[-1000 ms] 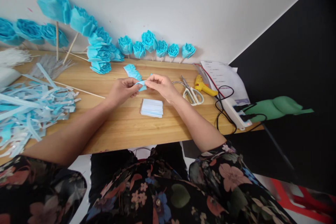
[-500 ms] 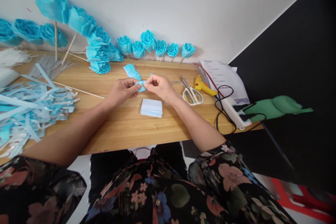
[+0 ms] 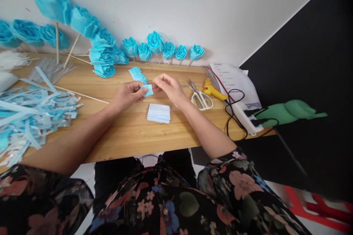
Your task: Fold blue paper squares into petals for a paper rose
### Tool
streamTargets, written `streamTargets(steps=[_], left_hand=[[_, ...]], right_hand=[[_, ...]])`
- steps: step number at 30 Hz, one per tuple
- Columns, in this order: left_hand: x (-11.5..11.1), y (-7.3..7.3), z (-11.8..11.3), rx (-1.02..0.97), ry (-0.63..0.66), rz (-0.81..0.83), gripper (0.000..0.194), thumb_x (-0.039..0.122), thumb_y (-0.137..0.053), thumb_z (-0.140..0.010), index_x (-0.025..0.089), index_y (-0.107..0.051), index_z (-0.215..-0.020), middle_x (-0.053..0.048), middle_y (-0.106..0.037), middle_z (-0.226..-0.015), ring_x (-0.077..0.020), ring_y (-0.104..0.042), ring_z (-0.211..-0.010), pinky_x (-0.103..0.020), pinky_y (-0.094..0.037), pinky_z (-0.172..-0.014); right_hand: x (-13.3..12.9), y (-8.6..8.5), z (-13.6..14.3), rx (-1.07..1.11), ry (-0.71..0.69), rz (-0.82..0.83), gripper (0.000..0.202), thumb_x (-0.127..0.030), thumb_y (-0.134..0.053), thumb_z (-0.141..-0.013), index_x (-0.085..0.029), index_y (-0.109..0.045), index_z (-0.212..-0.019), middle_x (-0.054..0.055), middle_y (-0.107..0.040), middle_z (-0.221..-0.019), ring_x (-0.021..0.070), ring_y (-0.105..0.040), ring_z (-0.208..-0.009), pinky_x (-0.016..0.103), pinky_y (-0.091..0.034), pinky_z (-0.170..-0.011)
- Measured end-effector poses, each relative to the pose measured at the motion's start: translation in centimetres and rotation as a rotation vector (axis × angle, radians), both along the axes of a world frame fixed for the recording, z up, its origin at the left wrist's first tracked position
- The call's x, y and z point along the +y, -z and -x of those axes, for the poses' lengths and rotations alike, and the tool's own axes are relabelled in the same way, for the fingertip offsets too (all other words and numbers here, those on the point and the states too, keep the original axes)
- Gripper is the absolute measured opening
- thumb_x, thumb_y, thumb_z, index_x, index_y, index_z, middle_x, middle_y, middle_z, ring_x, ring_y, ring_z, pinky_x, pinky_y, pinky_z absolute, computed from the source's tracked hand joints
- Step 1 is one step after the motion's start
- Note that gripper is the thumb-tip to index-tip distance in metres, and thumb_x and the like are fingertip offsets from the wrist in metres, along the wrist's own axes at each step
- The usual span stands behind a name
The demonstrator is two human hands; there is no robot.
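A small light-blue piece of fabric [image 3: 148, 90] is pinched between the thumb and fingers of my left hand [image 3: 131, 92]. My right hand [image 3: 170, 89] is just to the right of that piece, its fingers loosely curled and apart, with nothing visible in them. Below both hands, a stack of pale blue and white fabric pieces [image 3: 158, 113] lies on the wooden table [image 3: 124, 132]. Behind the hands are more blue cut petals [image 3: 138, 75], spread in a loose row.
Blue fabric roses [image 3: 155, 42] on sticks line the wall. Cut strips [image 3: 41, 110] heap up at the left, near a thin stick [image 3: 82, 94]. White-handled scissors [image 3: 202, 100], a yellow glue gun [image 3: 213, 90], papers [image 3: 237, 80] and a power strip [image 3: 246, 119] with black cables lie right.
My right fingers have come off the blue piece and opened slightly. More of the piece now shows, still in my left hand.
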State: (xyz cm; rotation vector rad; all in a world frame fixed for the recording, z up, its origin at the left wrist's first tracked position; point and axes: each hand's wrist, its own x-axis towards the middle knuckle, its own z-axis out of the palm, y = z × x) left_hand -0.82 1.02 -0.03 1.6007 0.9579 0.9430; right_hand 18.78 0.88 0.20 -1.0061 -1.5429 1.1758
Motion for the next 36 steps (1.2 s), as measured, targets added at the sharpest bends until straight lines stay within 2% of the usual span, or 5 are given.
streamTargets(steps=[4,10,20,29,36], left_hand=[[0.0,0.0,0.0,0.028,0.012,-0.025,0.038,0.055,-0.073,-0.077,0.020,-0.061,-0.071,0.000,-0.062,-0.058,-0.0112,-0.052,-0.050,-0.024,-0.043,-0.051],[-0.3,-0.3,-0.1,0.135,-0.025,0.025,0.033,0.052,-0.072,-0.075,0.020,-0.063,-0.073,0.001,-0.061,-0.059,-0.0125,-0.053,-0.053,-0.024,-0.043,-0.055],[-0.4,-0.5,0.0,0.166,-0.092,0.019,0.019,0.038,-0.068,-0.076,0.019,-0.062,-0.076,0.003,-0.060,-0.059,-0.0126,-0.051,-0.057,-0.025,-0.041,-0.060],[0.0,-0.5,-0.4,0.155,-0.166,0.073,0.012,0.029,-0.063,-0.077,0.018,-0.060,-0.075,0.006,-0.057,-0.054,-0.0097,-0.049,-0.052,-0.022,-0.040,-0.055],[-0.6,-1.0,-0.3,0.134,-0.136,0.060,0.011,0.026,-0.062,-0.081,0.017,-0.059,-0.076,0.006,-0.057,-0.056,-0.0096,-0.049,-0.053,-0.022,-0.039,-0.058]], right_hand=[[0.1,0.3,0.0,0.023,-0.104,0.022,0.037,-0.050,-0.070,-0.084,-0.020,-0.066,-0.107,0.001,-0.070,-0.091,0.0123,-0.062,-0.083,0.026,-0.049,-0.079],[0.7,1.4,0.1,-0.083,-0.089,-0.040,0.029,-0.046,-0.068,-0.085,-0.017,-0.067,-0.090,-0.002,-0.063,-0.076,0.0105,-0.055,-0.072,0.024,-0.043,-0.070],[0.7,1.0,0.1,-0.167,-0.084,-0.154,0.022,-0.038,-0.064,-0.091,-0.016,-0.064,-0.086,-0.002,-0.062,-0.079,0.0081,-0.053,-0.072,0.022,-0.040,-0.070],[3.5,-0.9,-3.8,0.020,0.263,-0.092,0.022,-0.037,-0.067,-0.090,-0.018,-0.058,-0.085,-0.004,-0.064,-0.075,0.0060,-0.056,-0.066,0.015,-0.045,-0.061],[1.3,-2.9,-7.7,-0.130,0.340,-0.133,0.017,-0.030,-0.064,-0.091,-0.018,-0.058,-0.082,-0.004,-0.065,-0.074,0.0050,-0.052,-0.059,0.015,-0.043,-0.057]])
